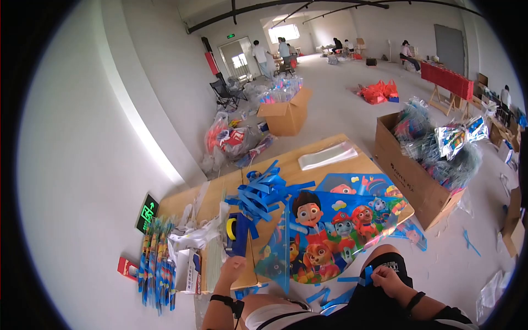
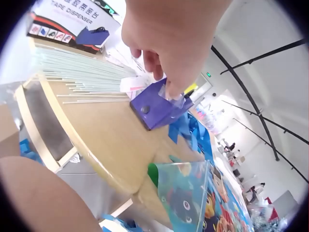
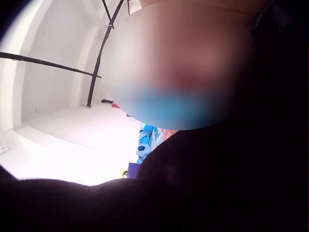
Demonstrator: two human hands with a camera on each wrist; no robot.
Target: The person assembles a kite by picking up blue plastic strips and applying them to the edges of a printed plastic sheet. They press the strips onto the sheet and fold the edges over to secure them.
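My left hand (image 1: 233, 266) is at the near end of a blue tape dispenser (image 1: 237, 236) that carries a yellow-cored roll. In the left wrist view its curled fingers pinch clear tape (image 2: 175, 99) at the end of the dispenser. Over my lap, my right hand (image 1: 388, 279) pinches a short blue strip (image 1: 367, 276) between thumb and fingers. The right wrist view is mostly dark and blurred. A printed plastic sheet (image 1: 330, 236) with cartoon characters lies on the table between the hands, and a heap of blue strips (image 1: 264, 192) lies beyond the dispenser.
Thin white rods (image 2: 82, 72) and a tape dispenser box (image 2: 72, 24) lie left of the dispenser. White strips (image 1: 328, 156) rest at the table's far edge. A carton (image 1: 412, 176) full of plastic-wrapped goods stands to the right; another carton (image 1: 289, 116) is beyond the table.
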